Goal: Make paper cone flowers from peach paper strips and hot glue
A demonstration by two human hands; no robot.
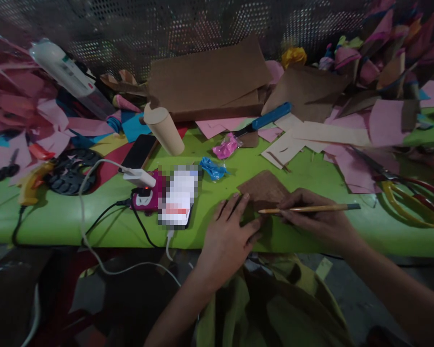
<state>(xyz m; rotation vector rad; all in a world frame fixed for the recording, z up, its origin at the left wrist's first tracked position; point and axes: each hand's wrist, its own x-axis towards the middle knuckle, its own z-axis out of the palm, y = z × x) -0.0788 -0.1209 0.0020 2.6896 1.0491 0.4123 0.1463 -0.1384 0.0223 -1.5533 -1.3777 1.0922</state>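
A small brown piece of cardboard (263,187) lies flat near the front edge of the green tabletop. My left hand (227,237) rests beside it, fingers stretched out, with the fingertips at the cardboard's left and lower edges. A slim wooden pencil (321,208) is pinched in my right hand (313,221). It lies almost level, its pointed end toward the left over the lower part of the cardboard. Beyond the cardboard are a crumpled blue wrapper (214,168) and a crumpled pink wrapper (227,146).
Left of my hands, a phone with a lit screen (178,197) is cabled beside a pink power strip (148,195). Scissors with red and yellow handles (410,205) lie at right. Behind are a cardboard tube (165,130), a blue-handled knife (271,116), a cardboard box (206,86) and paper scraps.
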